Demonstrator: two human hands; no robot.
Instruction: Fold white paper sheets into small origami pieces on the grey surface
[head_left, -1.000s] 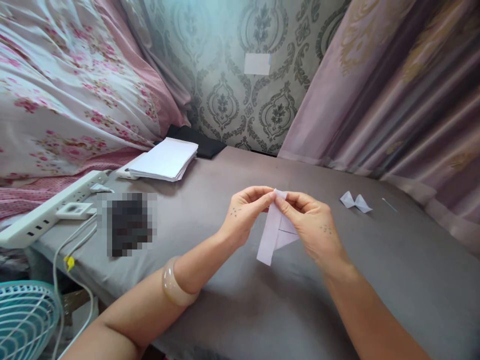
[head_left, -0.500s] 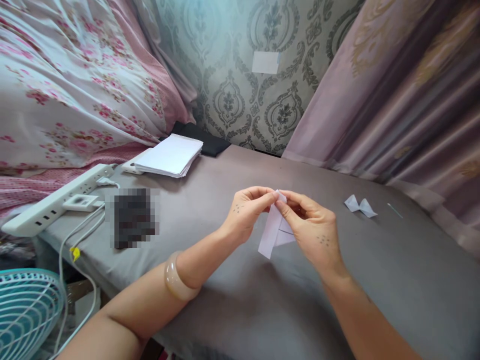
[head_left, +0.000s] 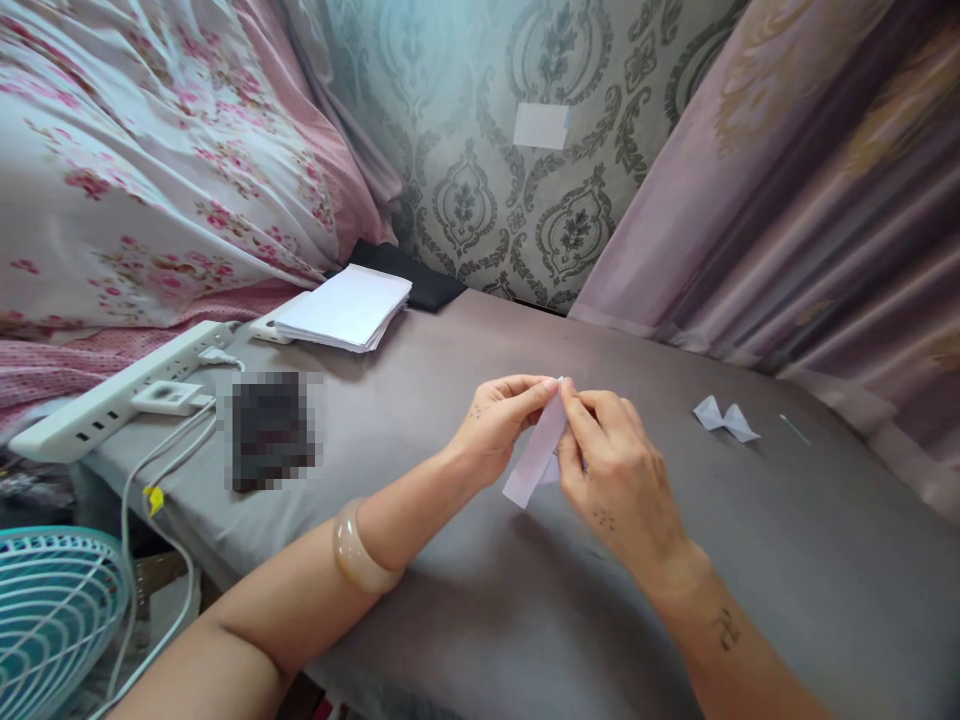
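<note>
A folded strip of white paper [head_left: 534, 462] hangs between my hands above the grey-covered table. My left hand [head_left: 504, 420] pinches its upper end between thumb and fingers. From the other side, my right hand [head_left: 611, 450] grips the same top end, its index finger and thumb pressed close to the left fingertips. A second flap of the paper shows behind the strip, partly hidden by my right hand. To the right, a folded white paper piece with two pointed wings [head_left: 726, 418] lies on the table.
A stack of white paper [head_left: 345, 308] lies at the back left, near a black flat item [head_left: 420, 278]. At the left edge are a white power strip [head_left: 120, 395], cables, a blurred dark object [head_left: 271, 430] and a blue fan [head_left: 56, 620]. A thin pale stick [head_left: 795, 429] lies far right.
My right hand has rolled over, its back now turned more upward, with the fingers at the paper's tip. The strip's lower end has swung slightly left.
</note>
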